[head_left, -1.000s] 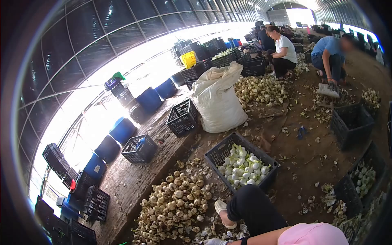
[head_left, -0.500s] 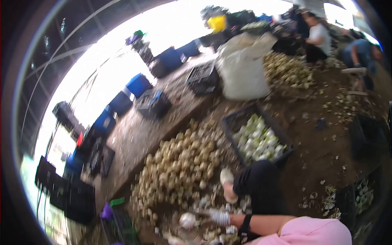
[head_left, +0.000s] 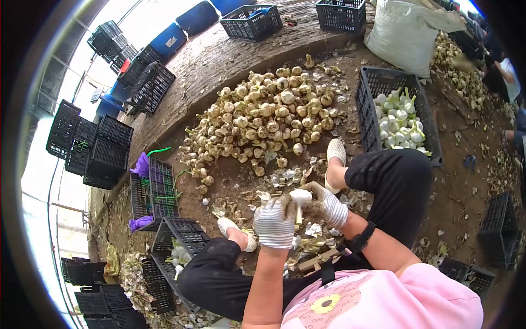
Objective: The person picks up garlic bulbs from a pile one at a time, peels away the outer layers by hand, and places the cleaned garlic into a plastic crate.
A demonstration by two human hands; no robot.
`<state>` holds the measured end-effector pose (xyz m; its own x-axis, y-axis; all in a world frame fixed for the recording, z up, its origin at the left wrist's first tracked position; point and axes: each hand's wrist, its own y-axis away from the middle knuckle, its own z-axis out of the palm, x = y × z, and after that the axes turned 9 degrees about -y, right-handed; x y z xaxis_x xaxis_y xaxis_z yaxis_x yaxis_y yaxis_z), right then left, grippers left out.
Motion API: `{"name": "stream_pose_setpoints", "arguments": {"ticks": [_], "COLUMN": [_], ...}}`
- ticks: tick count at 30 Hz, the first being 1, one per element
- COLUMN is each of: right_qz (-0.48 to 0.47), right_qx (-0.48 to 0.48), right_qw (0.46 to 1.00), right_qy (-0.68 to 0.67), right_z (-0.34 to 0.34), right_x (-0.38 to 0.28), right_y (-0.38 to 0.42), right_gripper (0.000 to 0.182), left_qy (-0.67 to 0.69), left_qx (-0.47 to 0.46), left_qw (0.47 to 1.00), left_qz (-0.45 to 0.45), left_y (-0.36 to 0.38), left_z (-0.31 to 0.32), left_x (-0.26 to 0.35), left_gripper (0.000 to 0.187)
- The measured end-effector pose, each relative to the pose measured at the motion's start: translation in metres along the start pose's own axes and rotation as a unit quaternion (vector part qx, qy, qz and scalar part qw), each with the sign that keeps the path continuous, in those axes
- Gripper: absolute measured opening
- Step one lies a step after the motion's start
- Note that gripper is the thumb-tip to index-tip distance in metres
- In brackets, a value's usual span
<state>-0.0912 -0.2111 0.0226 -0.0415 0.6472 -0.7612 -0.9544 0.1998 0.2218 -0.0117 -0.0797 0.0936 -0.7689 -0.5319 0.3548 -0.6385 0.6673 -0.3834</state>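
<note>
A white garlic bulb (head_left: 301, 197) with its stem pointing down is between my two gloved hands, over the ground between my feet. My right hand (head_left: 329, 205), in a soiled white glove, has its fingers closed around the bulb's right side. My left hand (head_left: 275, 222), in a striped glove, is curled beside the bulb's left side; whatever its fingers pinch is hidden. Ahead lies a large heap of unpeeled garlic bulbs (head_left: 266, 112) with brownish skins. To the right, a black crate (head_left: 372, 140) holds cleaned white garlic bulbs (head_left: 400, 122).
Loose garlic skins (head_left: 285, 178) litter the soil around my shoes. On the left stand a crate with purple cloth (head_left: 164, 183) and a black crate with some bulbs (head_left: 183, 233). A white sack (head_left: 402, 41) stands at upper right; another person (head_left: 507, 79) is at the far right.
The view has swung downward and right, bringing both hands fully into the middle. The earlier frame is blurred, with a white bulb near my right hand at the lower edge.
</note>
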Motion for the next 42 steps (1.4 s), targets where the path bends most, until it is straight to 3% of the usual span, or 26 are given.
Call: {"name": "stream_pose_setpoints", "arguments": {"ticks": [3,4,5,7,8,11,16,17,18,19,22,23,25,26,27,29,31,33,35,36,37,39,41,42], "right_qz": [-0.009,0.008,0.008,0.007,-0.002,0.037,0.08,0.086,0.099,0.09,0.066,0.074,0.095,0.093,0.09,0.096,0.123,0.12,0.121,0.139,0.135,0.156,0.152,0.15], "right_qx": [-0.022,-0.025,-0.041,-0.073,-0.084,-0.157,-0.157,-0.175,-0.154,-0.141,-0.098,-0.096,-0.091,-0.11,-0.129,-0.15,-0.157,-0.152,-0.153,-0.159,-0.18,-0.186,-0.201,-0.209], "right_qw": [0.999,0.997,0.994,0.986,0.983,0.958,0.947,0.945,0.942,0.963,0.993,0.992,0.991,0.99,0.987,0.983,0.976,0.97,0.961,0.956,0.96,0.956,0.961,0.962], "right_qy": [-0.048,-0.075,-0.101,-0.152,-0.166,-0.238,-0.27,-0.263,-0.281,-0.212,0.023,0.022,0.015,0.002,-0.011,-0.046,-0.092,-0.145,-0.198,-0.203,-0.168,-0.166,-0.114,-0.089], "right_z": [-0.003,-0.003,-0.001,0.001,0.007,0.01,0.008,0.007,0.008,0.007,0.0,0.0,0.005,0.004,0.002,0.0,0.002,0.0,0.002,0.004,0.006,0.004,0.001,0.0], "right_x": [0.007,0.01,0.012,0.012,0.008,0.0,0.001,0.003,0.003,0.005,0.01,0.004,-0.008,-0.005,-0.001,-0.003,-0.01,-0.005,-0.005,-0.008,-0.017,-0.009,-0.006,-0.003], "right_y": [0.001,0.001,0.001,0.002,0.005,0.012,0.006,0.006,0.008,0.007,0.004,0.005,0.012,0.013,0.013,0.013,0.016,0.015,0.015,0.015,0.018,0.016,0.015,0.015], "right_gripper": [0.051,0.052,0.053,0.055,0.064,0.072,0.075,0.074,0.071,0.07,0.065,0.058,0.047,0.046,0.045,0.048,0.056,0.056,0.055,0.054,0.055,0.045,0.037,0.033], "left_qy": [-0.059,-0.039,0.083,0.319,0.451,0.502,0.439,0.358,0.382,0.404,0.202,0.316,0.521,0.693,0.759,0.803,0.818,0.608,0.401,0.38,0.366,0.227,0.176,0.086], "left_qx": [-0.025,0.007,-0.013,-0.047,-0.045,-0.033,-0.099,-0.054,-0.041,-0.029,-0.023,-0.038,-0.07,-0.019,0.005,0.037,0.074,0.082,0.011,-0.068,-0.068,0.018,0.058,0.075], "left_qw": [0.998,0.999,0.992,0.902,0.816,0.748,0.838,0.906,0.892,0.877,0.964,0.918,0.772,0.626,0.539,0.477,0.474,0.709,0.867,0.873,0.892,0.966,0.981,0.994], "left_qz": [0.006,0.008,-0.093,-0.285,-0.358,-0.433,-0.31,-0.219,-0.239,-0.259,-0.169,-0.235,-0.357,-0.358,-0.366,-0.355,-0.318,-0.349,-0.295,-0.298,-0.255,-0.121,-0.062,0.002], "left_y": [0.0,0.001,0.002,0.007,0.008,0.011,0.016,0.017,0.021,0.024,0.026,0.026,0.029,0.028,0.025,0.015,0.01,0.012,0.033,0.031,0.036,0.021,0.022,0.021], "left_z": [0.002,0.004,0.008,0.015,0.014,0.0,-0.016,-0.006,0.0,0.003,0.011,0.012,0.008,0.003,-0.001,-0.021,-0.037,-0.037,-0.014,-0.027,-0.024,-0.029,-0.012,-0.008], "left_x": [0.0,-0.004,-0.011,-0.027,-0.035,-0.045,-0.016,-0.013,-0.008,-0.005,-0.008,-0.01,-0.019,-0.021,-0.02,-0.024,-0.046,-0.062,-0.076,-0.049,-0.04,0.001,0.012,0.012], "left_gripper": [0.012,0.009,0.008,0.008,0.009,0.012,0.018,0.014,0.012,0.01,0.009,0.008,0.007,0.011,0.016,0.016,0.015,0.014,0.017,0.023,0.027,0.029,0.03,0.027]}}
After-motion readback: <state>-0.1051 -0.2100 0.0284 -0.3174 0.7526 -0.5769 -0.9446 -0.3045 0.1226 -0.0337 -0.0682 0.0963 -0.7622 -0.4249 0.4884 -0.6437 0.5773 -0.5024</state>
